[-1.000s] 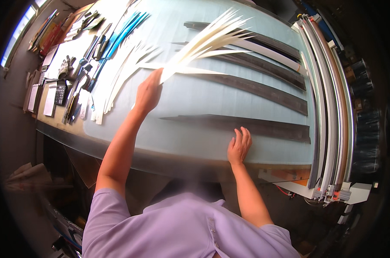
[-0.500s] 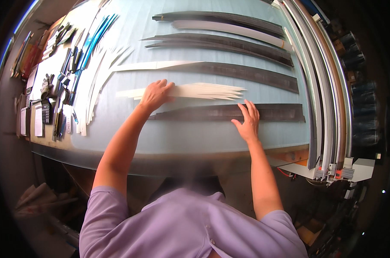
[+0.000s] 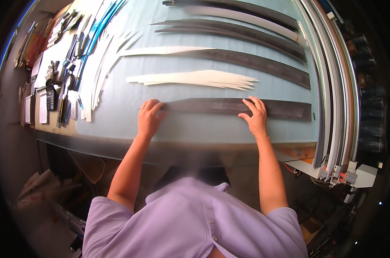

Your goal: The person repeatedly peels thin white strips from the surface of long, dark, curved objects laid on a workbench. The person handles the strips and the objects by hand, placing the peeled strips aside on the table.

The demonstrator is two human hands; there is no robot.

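A stack of long dark grey strips (image 3: 203, 104), tapered at its left end, lies flat across the table in front of me. My left hand (image 3: 150, 118) curls over the narrow left end, fingers on the far side and thumb on the near side. A thin tip pokes out left of that hand. My right hand (image 3: 256, 117) rests across the right half of the stack, its fingers spread and its thumb apart at the near edge. Just beyond lies a fanned bundle of cream-white strips (image 3: 195, 78), touched by neither hand.
Farther back lie a part-white, part-dark strip (image 3: 264, 64), more dark strips (image 3: 233, 33) and a white strip (image 3: 246, 20). Loose white strips (image 3: 98, 77), blue strips (image 3: 96, 30), a calculator (image 3: 51, 99) and tools crowd the left. Long metal rails (image 3: 332, 86) bound the right side.
My left hand has let go of the cream-white bundle and come nearer, onto the dark stack's left end. My right hand stays over the dark stack. The whole view has shifted slightly.
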